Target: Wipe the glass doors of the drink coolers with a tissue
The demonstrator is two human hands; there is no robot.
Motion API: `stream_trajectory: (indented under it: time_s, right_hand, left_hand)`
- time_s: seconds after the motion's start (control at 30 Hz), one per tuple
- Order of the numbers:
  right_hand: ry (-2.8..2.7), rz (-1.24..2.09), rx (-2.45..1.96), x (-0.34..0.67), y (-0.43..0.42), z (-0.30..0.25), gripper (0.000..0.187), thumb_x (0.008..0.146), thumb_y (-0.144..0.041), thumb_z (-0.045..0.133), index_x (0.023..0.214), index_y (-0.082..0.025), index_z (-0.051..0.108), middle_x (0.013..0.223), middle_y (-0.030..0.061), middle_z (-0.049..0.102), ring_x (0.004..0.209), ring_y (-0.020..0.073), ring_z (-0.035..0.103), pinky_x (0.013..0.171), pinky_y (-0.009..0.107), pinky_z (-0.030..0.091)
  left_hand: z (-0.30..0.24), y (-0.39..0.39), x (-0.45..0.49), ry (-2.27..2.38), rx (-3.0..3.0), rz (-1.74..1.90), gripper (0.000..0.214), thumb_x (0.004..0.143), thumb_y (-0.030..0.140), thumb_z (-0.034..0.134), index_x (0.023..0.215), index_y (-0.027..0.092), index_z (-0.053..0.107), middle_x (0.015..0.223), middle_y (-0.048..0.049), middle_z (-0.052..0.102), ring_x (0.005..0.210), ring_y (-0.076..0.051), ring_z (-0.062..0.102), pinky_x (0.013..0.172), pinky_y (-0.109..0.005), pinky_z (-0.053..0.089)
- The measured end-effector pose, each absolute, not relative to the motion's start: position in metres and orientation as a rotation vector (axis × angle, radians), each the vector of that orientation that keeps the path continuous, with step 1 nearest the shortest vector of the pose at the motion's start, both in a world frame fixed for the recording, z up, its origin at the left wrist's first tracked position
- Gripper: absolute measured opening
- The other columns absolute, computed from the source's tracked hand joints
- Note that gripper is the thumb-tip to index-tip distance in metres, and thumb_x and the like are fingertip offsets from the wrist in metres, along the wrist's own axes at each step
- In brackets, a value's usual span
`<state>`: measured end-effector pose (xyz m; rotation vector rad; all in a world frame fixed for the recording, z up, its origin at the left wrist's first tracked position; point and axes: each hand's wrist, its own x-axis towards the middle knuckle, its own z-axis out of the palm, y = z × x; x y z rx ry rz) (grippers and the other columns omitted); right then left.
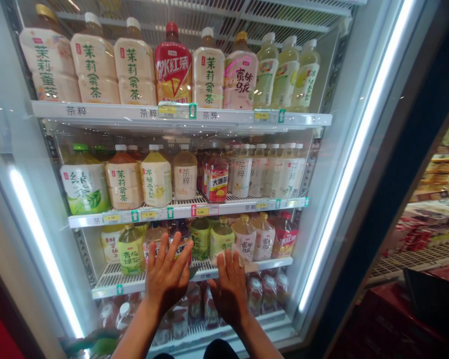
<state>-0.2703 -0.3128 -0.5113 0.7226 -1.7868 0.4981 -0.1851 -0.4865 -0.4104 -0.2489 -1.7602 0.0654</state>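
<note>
I face a lit drinks cooler (322, 119) with several shelves of bottled tea. Both hands are raised to its glass front at the level of the third shelf (108, 286). My left hand (167, 275) lies flat with its fingers spread, in front of green tea bottles (130, 248). Just to its right, my right hand (230, 286) presses a white cloth (217, 257) flat under its fingers; only the cloth's edges show. Pink-labelled bottles (245, 238) stand just above that hand.
Large tea bottles (134, 62) fill the top shelf, and smaller ones (157, 177) the second. More bottles (264, 291) sit on the bottom shelf. Bright light strips (355, 149) run down both sides. A dark door frame (404, 164) and other store shelves (434, 224) are at the right.
</note>
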Motion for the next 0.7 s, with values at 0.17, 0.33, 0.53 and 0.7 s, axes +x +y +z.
stream_trajectory:
  time_s: [0.17, 0.33, 0.53, 0.7]
  right_hand:
    - [-1.717, 0.553, 0.740, -0.281, -0.306, -0.428, 0.079, 0.100, -0.025, 0.048, 0.166, -0.016, 0.006, 0.173, 0.0133, 0.013, 0.161, 0.0340, 0.006, 0.124, 0.062, 0.027]
    - [-1.746, 0.540, 0.687, -0.279, -0.308, -0.448, 0.078, 0.100, -0.024, 0.048, 0.166, -0.015, 0.008, 0.173, 0.0151, 0.014, 0.161, 0.0358, 0.007, 0.122, 0.064, 0.030]
    - [-1.826, 0.412, 0.770, -0.263, -0.307, -0.534, 0.077, 0.101, -0.025, 0.049, 0.166, -0.012, 0.011, 0.168, 0.0198, 0.028, 0.159, 0.0384, 0.017, 0.111, 0.061, 0.047]
    - [-1.756, 0.407, 0.801, -0.267, -0.312, -0.490, 0.077, 0.100, -0.025, 0.052, 0.166, -0.013, 0.014, 0.168, 0.0178, 0.028, 0.159, 0.0371, 0.019, 0.117, 0.060, 0.041]
  left_hand:
    - [-0.409, -0.485, -0.185, -1.749, -0.248, 0.080, 0.071, 0.086, 0.015, 0.066, 0.152, 0.031, 0.046, 0.164, 0.0008, 0.035, 0.157, -0.024, 0.026, 0.133, -0.047, 0.015]
    - [-0.409, -0.485, -0.187, -1.746, -0.247, 0.074, 0.067, 0.088, 0.016, 0.065, 0.151, 0.031, 0.048, 0.165, 0.0011, 0.035, 0.157, -0.023, 0.026, 0.133, -0.047, 0.014]
    - [-0.411, -0.486, -0.186, -1.750, -0.254, 0.069, 0.068, 0.088, 0.016, 0.064, 0.152, 0.031, 0.047, 0.164, 0.0013, 0.035, 0.157, -0.023, 0.026, 0.132, -0.048, 0.015]
    - [-0.411, -0.487, -0.186, -1.758, -0.244, 0.075, 0.068, 0.088, 0.016, 0.064, 0.152, 0.032, 0.046, 0.164, 0.0015, 0.035, 0.158, -0.024, 0.025, 0.132, -0.048, 0.015]
